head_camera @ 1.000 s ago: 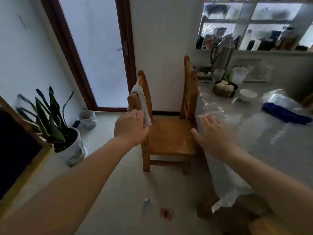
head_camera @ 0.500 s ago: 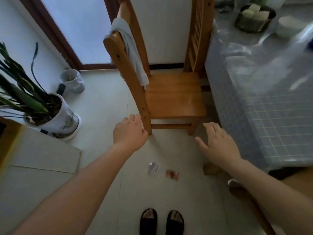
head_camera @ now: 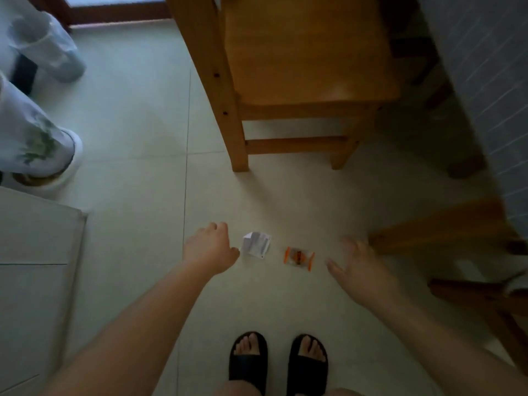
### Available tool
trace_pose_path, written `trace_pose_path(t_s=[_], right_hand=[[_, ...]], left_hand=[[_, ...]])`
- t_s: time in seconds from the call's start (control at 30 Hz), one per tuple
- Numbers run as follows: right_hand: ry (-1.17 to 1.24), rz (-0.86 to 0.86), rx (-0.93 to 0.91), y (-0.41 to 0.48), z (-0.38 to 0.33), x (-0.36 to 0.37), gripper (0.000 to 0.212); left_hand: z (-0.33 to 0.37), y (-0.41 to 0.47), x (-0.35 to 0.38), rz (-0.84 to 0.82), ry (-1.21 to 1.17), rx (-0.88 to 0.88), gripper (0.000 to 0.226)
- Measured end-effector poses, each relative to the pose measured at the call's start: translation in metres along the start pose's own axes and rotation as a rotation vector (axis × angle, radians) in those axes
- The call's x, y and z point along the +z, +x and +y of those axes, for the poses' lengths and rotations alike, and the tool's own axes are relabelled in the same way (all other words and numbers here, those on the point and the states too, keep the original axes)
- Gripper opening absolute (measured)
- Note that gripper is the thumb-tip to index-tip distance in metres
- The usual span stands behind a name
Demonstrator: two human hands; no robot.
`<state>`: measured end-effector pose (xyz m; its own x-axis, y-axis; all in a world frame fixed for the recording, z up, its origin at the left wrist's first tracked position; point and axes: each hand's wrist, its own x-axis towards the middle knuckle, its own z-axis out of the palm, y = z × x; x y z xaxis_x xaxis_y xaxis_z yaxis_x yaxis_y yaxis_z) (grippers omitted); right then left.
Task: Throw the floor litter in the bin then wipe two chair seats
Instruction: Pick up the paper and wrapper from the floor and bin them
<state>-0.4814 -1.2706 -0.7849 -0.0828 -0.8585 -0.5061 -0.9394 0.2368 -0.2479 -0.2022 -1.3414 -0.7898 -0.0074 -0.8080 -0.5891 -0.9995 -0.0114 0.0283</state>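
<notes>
Two bits of litter lie on the pale floor tiles, in front of the wooden chair [head_camera: 308, 52]. One is a small white paper [head_camera: 256, 244], folded and a bit crumpled, with bent corners. Right beside it, but not touching, is a little wrapper [head_camera: 299, 255]. It is see-through in the middle with something dark inside, and it has orange ends that look twisted.

My left hand [head_camera: 210, 250] is just beside the white paper, on the side away from the wrapper. My fingers [head_camera: 220, 228] on that hand are curled in loosely and hold nothing. My right hand [head_camera: 357, 264] is near the wrapper on its other side. Those fingers are spread apart and a bit blurry, and they hold nothing too.

The chair has a smooth brown seat with nothing on it. The litter sits out past the chair's front legs, closer to me. My feet in black slippers [head_camera: 278, 364] stand on my side of the litter. A bin [head_camera: 48, 47] with a white bag in it stands well away from the chair, beside a white plant pot [head_camera: 34, 144] with green leaves painted on it.
</notes>
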Motion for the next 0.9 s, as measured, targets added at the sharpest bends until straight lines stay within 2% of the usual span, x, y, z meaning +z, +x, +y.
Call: trace_pose_path(t_s=[0.13, 0.27, 0.37, 0.47, 0.67, 0.73, 0.9], right_hand=[[-0.018, -0.036, -0.040, 0.053, 0.019, 0.079, 0.059], [-0.073, -0.093, -0.123, 0.114, 0.042, 0.142, 0.063], [-0.079, -0.146, -0.157, 0.155, 0.059, 0.185, 0.065], [-0.064, -0.185, -0.114, 0.186, 0.071, 0.222, 0.065], [-0.041, -0.152, -0.131, 0.213, 0.080, 0.262, 0.058], [-0.029, -0.147, -0.126, 0.218, 0.082, 0.268, 0.050], [0.048, -0.154, -0.124, 0.218, 0.085, 0.271, 0.025]], left_hand=[[-0.005, 0.054, 0.075, -0.024, -0.060, -0.028, 0.049], [-0.006, 0.112, 0.141, -0.128, -0.216, -0.050, 0.054], [-0.006, 0.150, 0.179, -0.075, -0.243, -0.034, 0.053], [-0.004, 0.183, 0.205, -0.016, -0.242, -0.038, 0.052], [-0.002, 0.220, 0.239, -0.028, -0.260, -0.042, 0.062], [-0.001, 0.224, 0.246, -0.011, -0.303, -0.040, 0.056], [0.008, 0.228, 0.252, 0.044, -0.346, -0.032, 0.021]])
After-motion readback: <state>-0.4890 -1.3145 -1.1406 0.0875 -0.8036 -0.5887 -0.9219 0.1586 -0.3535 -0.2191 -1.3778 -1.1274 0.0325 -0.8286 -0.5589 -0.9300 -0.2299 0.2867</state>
